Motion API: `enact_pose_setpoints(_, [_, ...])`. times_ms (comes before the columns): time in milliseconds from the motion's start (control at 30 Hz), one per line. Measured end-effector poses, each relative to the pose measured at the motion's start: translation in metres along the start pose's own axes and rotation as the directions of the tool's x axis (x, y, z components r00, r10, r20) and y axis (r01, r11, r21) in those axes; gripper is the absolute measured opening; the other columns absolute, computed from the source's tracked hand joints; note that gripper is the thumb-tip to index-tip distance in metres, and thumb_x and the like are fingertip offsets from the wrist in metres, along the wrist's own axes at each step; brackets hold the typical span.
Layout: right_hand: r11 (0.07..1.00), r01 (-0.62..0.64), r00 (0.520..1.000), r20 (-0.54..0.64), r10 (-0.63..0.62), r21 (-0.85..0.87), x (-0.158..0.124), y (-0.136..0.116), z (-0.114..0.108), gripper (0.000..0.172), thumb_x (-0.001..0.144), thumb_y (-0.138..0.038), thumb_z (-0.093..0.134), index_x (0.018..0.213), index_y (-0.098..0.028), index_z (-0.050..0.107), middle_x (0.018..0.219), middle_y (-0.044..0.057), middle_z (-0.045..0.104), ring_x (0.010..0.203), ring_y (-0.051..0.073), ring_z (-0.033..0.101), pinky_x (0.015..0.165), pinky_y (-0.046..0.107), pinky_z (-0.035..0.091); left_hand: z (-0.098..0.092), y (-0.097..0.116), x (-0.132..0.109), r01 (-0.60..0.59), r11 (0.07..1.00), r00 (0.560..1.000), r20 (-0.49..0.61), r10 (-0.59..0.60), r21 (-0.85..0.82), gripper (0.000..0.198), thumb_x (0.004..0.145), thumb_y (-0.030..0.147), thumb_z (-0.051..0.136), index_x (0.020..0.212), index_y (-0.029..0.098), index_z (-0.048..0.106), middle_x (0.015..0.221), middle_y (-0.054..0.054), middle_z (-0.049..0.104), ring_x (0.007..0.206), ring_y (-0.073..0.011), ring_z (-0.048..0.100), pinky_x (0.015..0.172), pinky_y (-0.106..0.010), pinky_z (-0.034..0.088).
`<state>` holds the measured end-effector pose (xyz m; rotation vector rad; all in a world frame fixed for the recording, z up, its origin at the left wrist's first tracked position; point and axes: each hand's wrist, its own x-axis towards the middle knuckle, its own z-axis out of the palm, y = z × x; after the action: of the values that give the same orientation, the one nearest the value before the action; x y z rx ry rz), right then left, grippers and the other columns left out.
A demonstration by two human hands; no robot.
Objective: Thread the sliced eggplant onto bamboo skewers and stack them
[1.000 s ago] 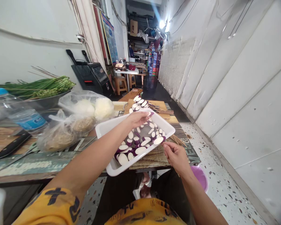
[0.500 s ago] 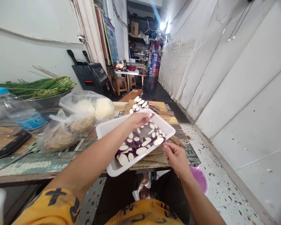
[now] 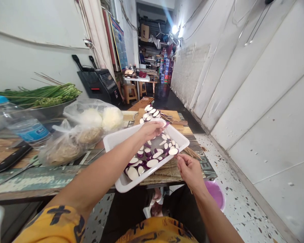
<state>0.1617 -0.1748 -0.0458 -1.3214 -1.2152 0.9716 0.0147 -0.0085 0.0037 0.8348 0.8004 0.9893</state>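
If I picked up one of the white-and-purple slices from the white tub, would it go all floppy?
Probably not very: the slice in the left hand looks flat, with no clear droop. It's likely light, as fingers alone hold it. The oval slices in the tub look flat-faced, so they'd probably slide rather than roll.

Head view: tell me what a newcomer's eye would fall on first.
Probably the white tray of purple-edged slices, centre front; the left hand reaches over it holding a slice, and the right hand pinches a skewer by the tray's right side. Next, the green stalks in a bowl at far left, and the glaring lamp up at the back.
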Motion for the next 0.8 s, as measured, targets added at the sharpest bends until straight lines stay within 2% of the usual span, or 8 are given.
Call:
enact_pose_setpoints(300, [0.988, 0.053, 0.996, -0.063, -0.063, -0.146, 0.004, -0.004, 0.0, 0.034, 0.079, -0.04, 0.049, 0.091, -0.012, 0.064, 0.049, -0.003, 0.047, 0.041, 0.008, 0.035, 0.039, 0.021, 0.027, 0.006, 0.003, -0.006, -0.029, 1.0, 0.999, -0.017, 0.029, -0.009, 0.009, 0.072, 0.001, 0.06, 0.065, 0.006, 0.06, 0.06, -0.008, 0.061, 0.049, -0.0062, 0.055, 0.043, -0.012, 0.041])
enact_pose_setpoints(533, [0.942, 0.133, 0.982, -0.091, -0.168, -0.308, 0.008, -0.003, -0.002, 0.031, 0.081, -0.036, 0.046, 0.087, -0.013, 0.066, 0.054, 0.001, 0.056, 0.048, 0.012, 0.047, 0.044, 0.021, 0.033, 0.006, 0.002, -0.007, -0.014, 1.0, 1.0, 0.01, 0.014, -0.006, 0.01, 0.071, 0.003, 0.062, 0.063, 0.006, 0.06, 0.066, -0.01, 0.062, 0.049, -0.0047, 0.052, 0.041, -0.011, 0.039])
enact_pose_setpoints(800, [0.892, 0.18, 0.966, -0.096, -0.24, -0.415, 0.014, -0.005, -0.002, 0.028, 0.082, -0.035, 0.044, 0.08, -0.016, 0.065, 0.06, 0.002, 0.061, 0.054, 0.014, 0.052, 0.048, 0.022, 0.035, 0.009, 0.001, -0.01, -0.019, 1.0, 1.0, 0.006, 0.019, -0.003, 0.009, 0.072, 0.003, 0.061, 0.063, 0.006, 0.059, 0.067, -0.01, 0.062, 0.047, -0.003, 0.048, 0.039, -0.012, 0.034])
